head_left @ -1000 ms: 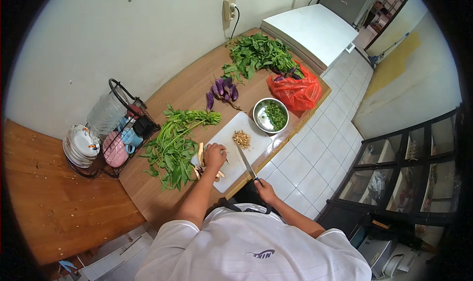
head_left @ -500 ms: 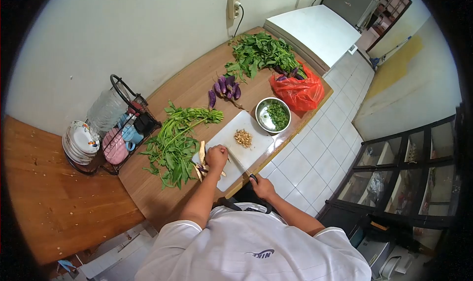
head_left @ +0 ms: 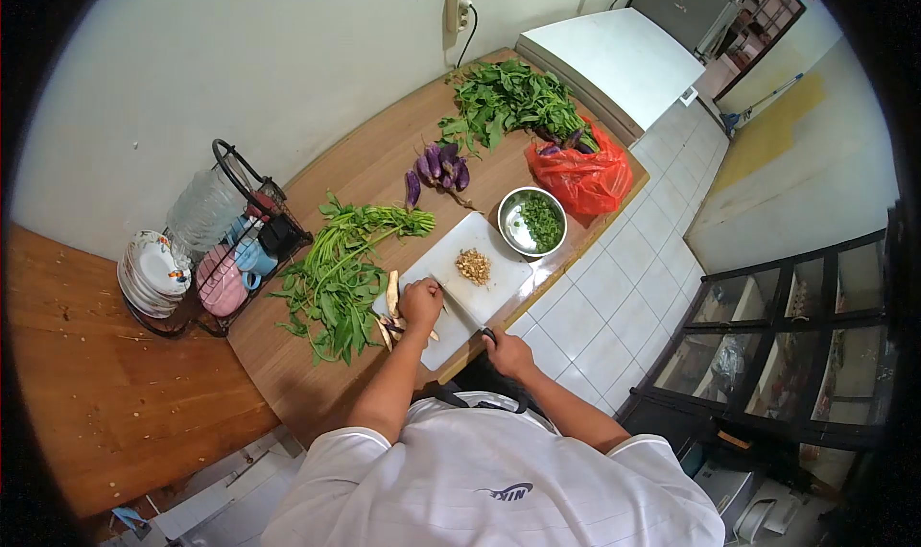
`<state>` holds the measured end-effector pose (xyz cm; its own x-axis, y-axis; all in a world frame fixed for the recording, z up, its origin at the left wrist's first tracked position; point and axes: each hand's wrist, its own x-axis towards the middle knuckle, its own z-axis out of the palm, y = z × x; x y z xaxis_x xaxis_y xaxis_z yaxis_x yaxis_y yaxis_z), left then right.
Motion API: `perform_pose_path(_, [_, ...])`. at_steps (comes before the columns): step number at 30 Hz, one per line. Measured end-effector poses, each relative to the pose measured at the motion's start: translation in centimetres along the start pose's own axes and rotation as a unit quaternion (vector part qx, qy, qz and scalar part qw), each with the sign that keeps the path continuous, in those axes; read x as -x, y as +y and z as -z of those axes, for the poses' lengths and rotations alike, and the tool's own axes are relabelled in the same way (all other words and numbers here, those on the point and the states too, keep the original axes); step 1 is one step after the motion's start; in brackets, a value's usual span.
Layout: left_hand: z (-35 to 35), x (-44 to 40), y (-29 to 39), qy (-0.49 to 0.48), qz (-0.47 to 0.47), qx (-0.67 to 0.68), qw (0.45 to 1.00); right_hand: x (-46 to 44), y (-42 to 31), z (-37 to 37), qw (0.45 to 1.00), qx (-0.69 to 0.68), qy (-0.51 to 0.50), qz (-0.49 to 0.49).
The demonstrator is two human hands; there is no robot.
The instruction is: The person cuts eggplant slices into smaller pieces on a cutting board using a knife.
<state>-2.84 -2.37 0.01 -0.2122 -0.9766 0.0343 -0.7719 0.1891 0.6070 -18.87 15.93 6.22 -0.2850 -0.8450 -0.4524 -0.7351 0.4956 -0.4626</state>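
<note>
My right hand [head_left: 508,353] grips the dark handle of a knife [head_left: 465,312], its blade lying across the white cutting board [head_left: 504,293]. Close to the blade's tip, my left hand [head_left: 420,304] is closed with its fingers curled down on the board; what it holds is hidden beneath it. Chopped pale-brown bits [head_left: 472,267] lie heaped on the board beyond the blade. Beside my left hand are long pale pieces [head_left: 392,293], some with dark edges, of a kind I cannot tell. Left of the board spreads a bunch of leafy greens [head_left: 336,283].
A metal bowl [head_left: 515,230] with chopped greens stands right of the board. Behind are purple eggplants [head_left: 443,168], more leafy greens [head_left: 508,101] and a red plastic bag [head_left: 585,178]. A dish rack [head_left: 264,197] with plates and cups stands left. The table edge faces me.
The knife and my right hand have shifted slightly up and to the left. My left hand stays almost in place, still closed on the board.
</note>
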Motion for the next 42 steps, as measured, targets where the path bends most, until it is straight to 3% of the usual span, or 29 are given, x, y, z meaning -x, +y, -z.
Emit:
perform_pose_path(14, [-0.2, 0.3, -0.8, 0.006, 0.03, 0.057, 0.998, 1.1, 1.9, -0.9, 0.998, -0.056, -0.014, -0.005])
perform_pose_path(16, [-0.3, 0.3, -0.9, 0.017, 0.024, 0.05, 0.998, 0.7, 1.6, -0.7, 0.998, -0.032, -0.056, -0.015])
perform_pose_path(25, [0.4, 0.4, -0.8, 0.014, 0.037, 0.049, 0.998, 0.3, -0.1, -0.8, 1.0, -0.024, -0.009, -0.002])
perform_pose_path(32, [0.1, 0.7, -1.5, 0.007, 0.034, 0.061, 0.998, 2.8, 4.2, -1.9, 0.999, -0.031, -0.017, 0.0])
perform_pose_path(42, [0.6, 0.9, -0.7, 0.014, 0.054, 0.042, 0.998, 1.3, 1.9, -0.6, 0.998, -0.039, -0.051, 0.007])
